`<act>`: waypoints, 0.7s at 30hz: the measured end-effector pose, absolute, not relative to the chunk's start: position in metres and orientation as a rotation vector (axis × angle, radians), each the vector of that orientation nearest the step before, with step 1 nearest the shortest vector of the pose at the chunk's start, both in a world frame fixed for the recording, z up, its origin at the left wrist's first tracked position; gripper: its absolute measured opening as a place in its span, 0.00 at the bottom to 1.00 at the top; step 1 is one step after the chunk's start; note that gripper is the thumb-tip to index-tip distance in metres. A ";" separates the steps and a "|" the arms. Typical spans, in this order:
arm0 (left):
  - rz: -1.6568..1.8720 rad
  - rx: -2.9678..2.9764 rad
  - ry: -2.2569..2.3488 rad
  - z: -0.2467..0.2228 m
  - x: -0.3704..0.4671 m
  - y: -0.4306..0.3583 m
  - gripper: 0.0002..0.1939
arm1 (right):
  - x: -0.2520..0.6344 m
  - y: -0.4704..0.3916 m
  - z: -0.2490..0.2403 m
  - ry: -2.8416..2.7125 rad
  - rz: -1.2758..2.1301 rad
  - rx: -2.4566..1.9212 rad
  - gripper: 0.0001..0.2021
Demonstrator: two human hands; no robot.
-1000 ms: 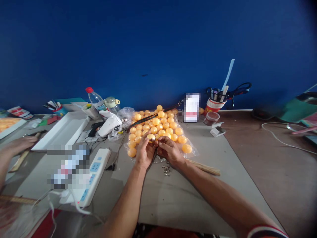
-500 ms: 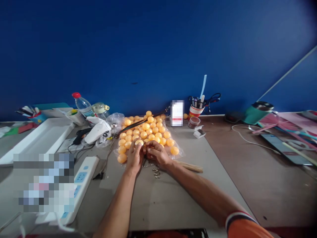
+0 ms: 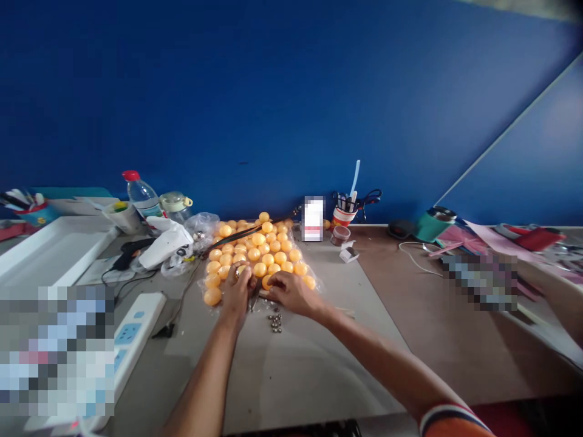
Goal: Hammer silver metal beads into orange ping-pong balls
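My left hand (image 3: 235, 294) is closed round an orange ping-pong ball (image 3: 240, 271), with a bright spot showing on it between thumb and fingers. My right hand (image 3: 291, 294) is just to the right, its fingers bent and pressed together close to the left fingertips; what they pinch, if anything, is too small to make out. Behind both hands lies a clear plastic bag of orange ping-pong balls (image 3: 258, 239). Several small shiny metal balls (image 3: 275, 323) sit on the table just below the hands. Thin tan sticks (image 3: 347, 313) are partly hidden by my right forearm.
A white power strip (image 3: 136, 331), a white tray (image 3: 59, 246) and a crumpled white bag (image 3: 166, 246) are on the left. A pen cup (image 3: 344, 216) and small open box (image 3: 348, 254) stand behind right. At the right edge, another person's arm (image 3: 558, 288) reaches in.
The view has turned a little to the right. My hands have moved slightly apart, the right hand now lower over the table. Another person's arm has come into view at the right.
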State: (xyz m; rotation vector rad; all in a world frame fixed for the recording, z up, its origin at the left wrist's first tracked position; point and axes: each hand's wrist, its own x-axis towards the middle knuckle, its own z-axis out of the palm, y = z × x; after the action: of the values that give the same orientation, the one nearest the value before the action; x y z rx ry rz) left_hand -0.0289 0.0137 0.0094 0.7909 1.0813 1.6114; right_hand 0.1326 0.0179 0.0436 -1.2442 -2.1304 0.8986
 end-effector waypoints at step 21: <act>1.704 0.503 0.928 -0.001 -0.033 0.023 0.21 | 0.162 0.006 0.035 -2.720 0.314 -1.479 0.11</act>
State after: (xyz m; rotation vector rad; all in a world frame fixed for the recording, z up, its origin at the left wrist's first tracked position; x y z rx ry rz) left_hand -0.0328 0.0231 -0.0009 0.5033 0.9279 1.7044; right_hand 0.1619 0.0059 0.0351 -1.4793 -2.7204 0.3138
